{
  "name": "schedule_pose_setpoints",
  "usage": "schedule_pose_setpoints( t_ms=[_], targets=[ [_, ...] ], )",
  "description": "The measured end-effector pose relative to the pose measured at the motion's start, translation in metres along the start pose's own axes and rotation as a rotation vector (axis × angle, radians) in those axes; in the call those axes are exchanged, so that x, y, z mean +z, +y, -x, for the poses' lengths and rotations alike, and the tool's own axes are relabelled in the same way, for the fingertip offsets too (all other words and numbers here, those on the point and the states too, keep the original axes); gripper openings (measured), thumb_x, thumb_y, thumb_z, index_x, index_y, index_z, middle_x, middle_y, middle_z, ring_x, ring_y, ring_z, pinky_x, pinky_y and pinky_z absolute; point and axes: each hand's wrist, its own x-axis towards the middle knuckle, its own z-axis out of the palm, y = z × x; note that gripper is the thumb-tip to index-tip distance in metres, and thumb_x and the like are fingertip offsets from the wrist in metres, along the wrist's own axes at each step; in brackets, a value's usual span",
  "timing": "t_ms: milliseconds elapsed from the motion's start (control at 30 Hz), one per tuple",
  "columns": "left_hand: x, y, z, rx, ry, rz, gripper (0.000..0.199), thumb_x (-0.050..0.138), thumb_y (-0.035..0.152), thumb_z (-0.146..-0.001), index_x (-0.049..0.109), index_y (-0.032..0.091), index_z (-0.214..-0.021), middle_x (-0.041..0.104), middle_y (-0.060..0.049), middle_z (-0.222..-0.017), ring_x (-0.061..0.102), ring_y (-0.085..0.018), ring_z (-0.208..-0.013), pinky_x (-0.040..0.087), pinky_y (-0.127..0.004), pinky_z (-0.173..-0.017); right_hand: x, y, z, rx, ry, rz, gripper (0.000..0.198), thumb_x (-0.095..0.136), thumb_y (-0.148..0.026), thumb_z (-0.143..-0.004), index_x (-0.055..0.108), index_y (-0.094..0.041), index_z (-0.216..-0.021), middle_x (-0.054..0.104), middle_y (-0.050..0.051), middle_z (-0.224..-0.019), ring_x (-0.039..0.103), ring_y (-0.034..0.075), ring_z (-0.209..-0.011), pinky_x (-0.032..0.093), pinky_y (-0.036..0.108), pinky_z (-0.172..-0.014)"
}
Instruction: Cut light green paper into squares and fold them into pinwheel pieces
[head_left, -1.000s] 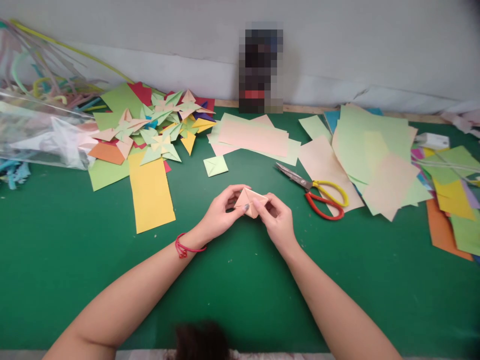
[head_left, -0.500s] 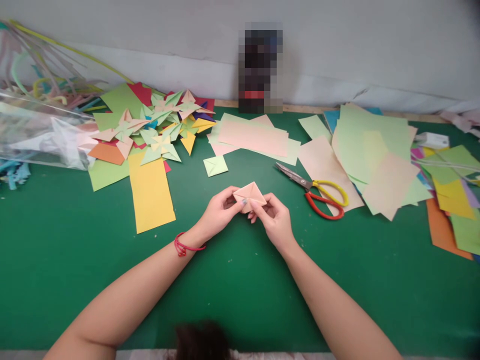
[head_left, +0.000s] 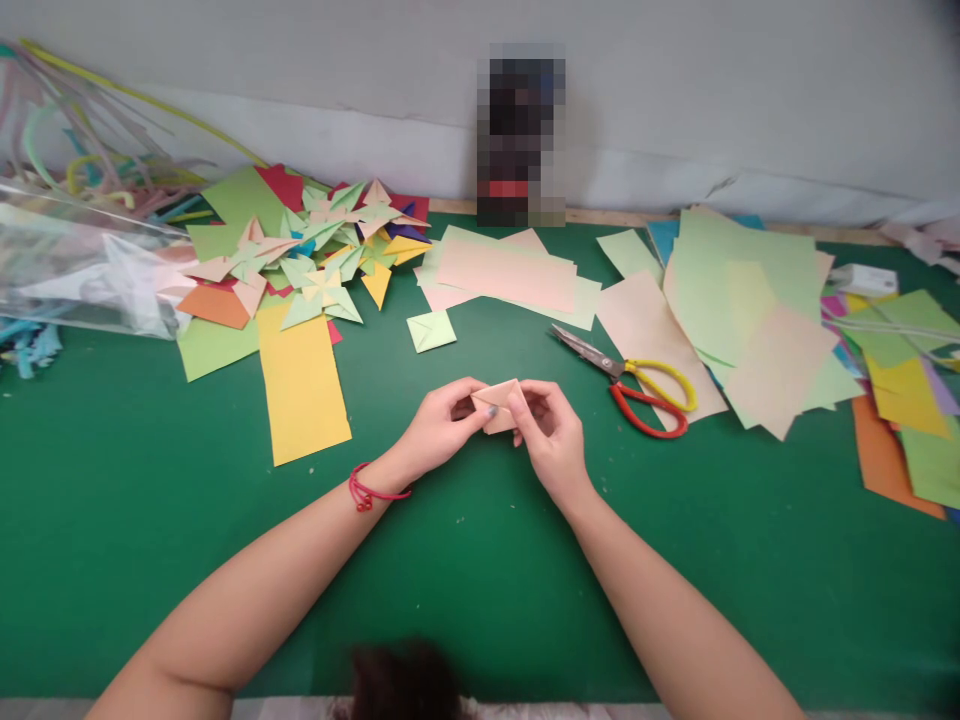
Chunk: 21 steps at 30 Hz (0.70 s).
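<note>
Between my two hands is a small folded piece of pink paper (head_left: 498,398), held just above the green table (head_left: 465,580). My left hand (head_left: 444,424) pinches its left side, thumb on the near face. My right hand (head_left: 553,432) grips the right side, thumb pressed on the paper's front. The fingers behind the paper are partly hidden. Beyond my left hand lies a small folded light green paper square (head_left: 431,331). Scissors (head_left: 619,376) with one yellow and one red handle lie beyond my right hand, blades toward the upper left.
Folded paper stars (head_left: 322,287) are heaped at the back left, beside a yellow paper sheet (head_left: 304,390). Pink and green paper strips (head_left: 502,272) lie at the back middle. Loose sheets (head_left: 750,310) cover the right. A clear plastic bag (head_left: 90,265) is far left.
The pink paper has turned from a diamond-like position to a more level one, lowering slightly. My right thumb has shifted right and up on it. The other things stay put.
</note>
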Motion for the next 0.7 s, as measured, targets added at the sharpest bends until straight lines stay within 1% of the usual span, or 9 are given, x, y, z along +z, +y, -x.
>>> schedule_pose_setpoints(
  t_ms=[67,133,267,467,700],
  targets=[
    [0.0,0.0005,0.0006,-0.008,-0.032,-0.036,0.016,0.056,0.03,-0.081,0.057,0.016,-0.088,0.055,0.0,-0.078,0.054,-0.012,-0.072,0.046,-0.023,-0.065,-0.0011,-0.0009,-0.0004,-0.039,0.039,0.105,0.013,0.054,-0.033,-0.084,0.058,-0.02,-0.082,0.054,0.0,-0.075,0.052,0.011,-0.063,0.041,0.023,-0.052],
    [0.0001,0.0004,0.0007,-0.014,-0.039,-0.045,0.016,0.056,0.031,-0.081,0.057,0.016,-0.087,0.055,0.0,-0.077,0.054,-0.012,-0.071,0.046,-0.023,-0.064,-0.0018,-0.0012,-0.001,-0.056,0.053,0.153,0.016,0.053,-0.032,-0.084,0.059,-0.02,-0.076,0.052,0.0,-0.072,0.051,0.012,-0.065,0.041,0.024,-0.056],
    [0.0005,-0.0004,0.0003,-0.022,-0.035,-0.036,0.016,0.055,0.032,-0.081,0.056,0.017,-0.086,0.054,0.001,-0.076,0.053,-0.012,-0.069,0.045,-0.023,-0.063,-0.0014,-0.0011,-0.0012,-0.043,0.054,0.131,0.017,0.053,-0.034,-0.084,0.058,-0.02,-0.075,0.051,0.0,-0.071,0.05,0.013,-0.066,0.04,0.025,-0.059],
    [0.001,-0.0003,0.0005,-0.023,-0.002,-0.076,0.017,0.056,0.033,-0.08,0.055,0.016,-0.08,0.053,0.001,-0.072,0.052,-0.012,-0.066,0.044,-0.022,-0.061,-0.0003,-0.0004,-0.0001,0.017,0.041,0.06,0.019,0.053,-0.037,-0.084,0.056,-0.021,-0.075,0.053,0.0,-0.071,0.05,0.013,-0.063,0.039,0.024,-0.053],
    [0.0017,0.0006,0.001,-0.019,0.046,-0.113,0.017,0.057,0.033,-0.08,0.056,0.016,-0.078,0.056,0.001,-0.071,0.053,-0.011,-0.067,0.043,-0.022,-0.062,-0.002,0.0018,-0.0016,0.023,0.038,0.04,0.018,0.054,-0.036,-0.083,0.056,-0.021,-0.075,0.054,-0.001,-0.07,0.049,0.011,-0.059,0.038,0.023,-0.052]
  ],
)
